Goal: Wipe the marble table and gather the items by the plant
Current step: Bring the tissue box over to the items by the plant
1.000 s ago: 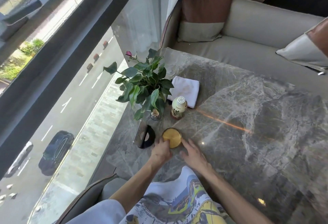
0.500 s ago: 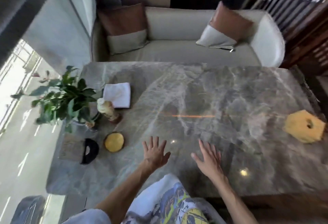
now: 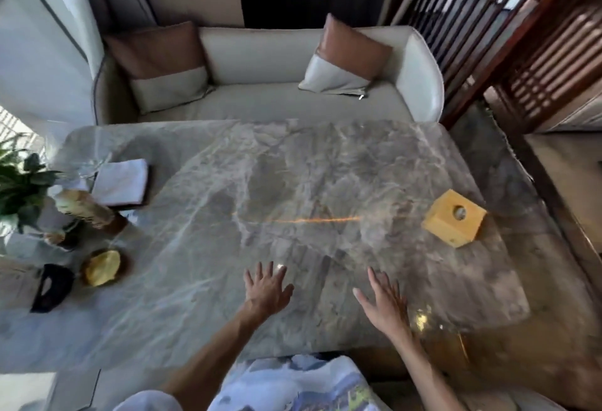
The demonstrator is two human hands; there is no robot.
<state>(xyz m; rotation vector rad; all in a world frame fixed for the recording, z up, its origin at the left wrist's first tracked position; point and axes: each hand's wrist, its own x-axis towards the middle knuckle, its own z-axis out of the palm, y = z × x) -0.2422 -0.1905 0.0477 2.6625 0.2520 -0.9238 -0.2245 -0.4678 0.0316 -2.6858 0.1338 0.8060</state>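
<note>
My left hand (image 3: 267,288) and my right hand (image 3: 384,304) are both spread flat with fingers apart, holding nothing, over the near middle of the bench (image 3: 293,182). They sit near each other but do not touch. I cannot tell whether the palms press on the stone or float just above it.

The bench is grey marble with pale veins, glossy enough to throw back spots of light, and one thin orange streak (image 3: 312,220) runs across its middle. Most of its top is bare.

The plant (image 3: 19,182) stands at the far left edge, its dark green leaves partly cut off by the frame. Gathered beside it are a folded white cloth (image 3: 120,180), a cream bottle (image 3: 86,210) with a brown base that looks tilted and blurred, a round yellow lid-like disc (image 3: 99,267) lying flat, and a black curved item (image 3: 52,286) just left of the disc. The cloth lies just behind the bottle; the disc and the black item sit nearer to me.

Well apart from that group, near the right edge, rests a yellow block (image 3: 454,218) with a round hole in its top face.

Beyond the bench is a pale sofa (image 3: 277,101) with two brown-and-cream cushions.
</note>
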